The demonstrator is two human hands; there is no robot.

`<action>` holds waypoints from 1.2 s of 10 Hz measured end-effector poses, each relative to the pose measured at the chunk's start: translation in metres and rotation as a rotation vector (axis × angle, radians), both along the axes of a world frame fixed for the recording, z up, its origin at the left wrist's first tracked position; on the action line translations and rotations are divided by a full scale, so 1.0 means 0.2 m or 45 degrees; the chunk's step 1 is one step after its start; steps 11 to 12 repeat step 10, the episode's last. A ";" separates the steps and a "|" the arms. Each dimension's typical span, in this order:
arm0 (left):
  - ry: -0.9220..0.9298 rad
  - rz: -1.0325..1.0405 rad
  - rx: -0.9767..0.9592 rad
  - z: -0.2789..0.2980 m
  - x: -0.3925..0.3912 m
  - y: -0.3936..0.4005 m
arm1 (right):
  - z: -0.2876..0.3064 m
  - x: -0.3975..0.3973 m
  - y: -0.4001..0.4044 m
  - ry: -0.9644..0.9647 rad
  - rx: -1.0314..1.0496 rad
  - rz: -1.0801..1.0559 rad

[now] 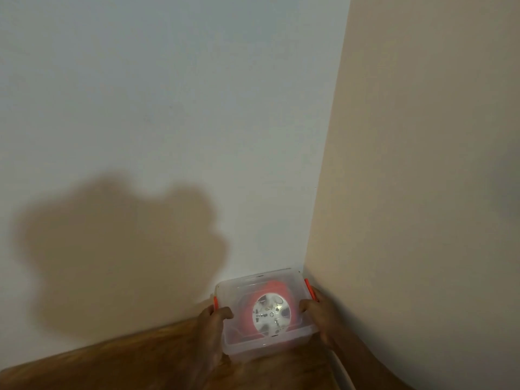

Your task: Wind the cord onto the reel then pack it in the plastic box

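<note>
1. No writing can be read; the frame is blurred.
2. The reel [271, 313], wrapped in red cord [289, 298], is seen inside the lidded plastic box [264, 347] on the worktop [112, 364], in the wall corner.
3. The box is gripped by left hand [215, 322] and right hand [320, 313], fingers pinching its sides; forearms cut off.

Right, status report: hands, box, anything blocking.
Left hand and right hand gripping the clear plastic box at its sides. Orange cord reel inside, lid on. Walls close behind and right; nothing blocking.
</note>
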State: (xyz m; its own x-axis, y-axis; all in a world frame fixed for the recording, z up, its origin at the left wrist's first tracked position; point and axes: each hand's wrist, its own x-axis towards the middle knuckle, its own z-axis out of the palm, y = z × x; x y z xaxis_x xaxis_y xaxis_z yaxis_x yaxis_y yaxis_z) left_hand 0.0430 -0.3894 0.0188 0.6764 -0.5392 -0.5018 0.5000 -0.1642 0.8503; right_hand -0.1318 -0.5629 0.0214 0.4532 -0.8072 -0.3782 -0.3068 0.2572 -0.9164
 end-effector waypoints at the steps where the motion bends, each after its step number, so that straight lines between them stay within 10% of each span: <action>1: -0.013 0.003 -0.007 -0.04 0.00 -0.02 | -0.03 0.00 -0.02 0.001 0.015 0.004; 5: -0.258 0.058 0.231 -0.08 0.01 -0.05 | -0.09 -0.01 0.00 0.047 -0.137 -0.016; 8: -1.446 -0.239 0.563 0.42 0.27 0.33 | 0.19 0.02 0.04 0.834 -1.043 0.346; 10: -2.225 0.005 0.801 0.96 0.52 0.61 | 0.66 0.33 0.27 0.752 -1.785 0.361; 12: -2.225 0.005 0.801 0.96 0.52 0.61 | 0.66 0.33 0.27 0.752 -1.785 0.361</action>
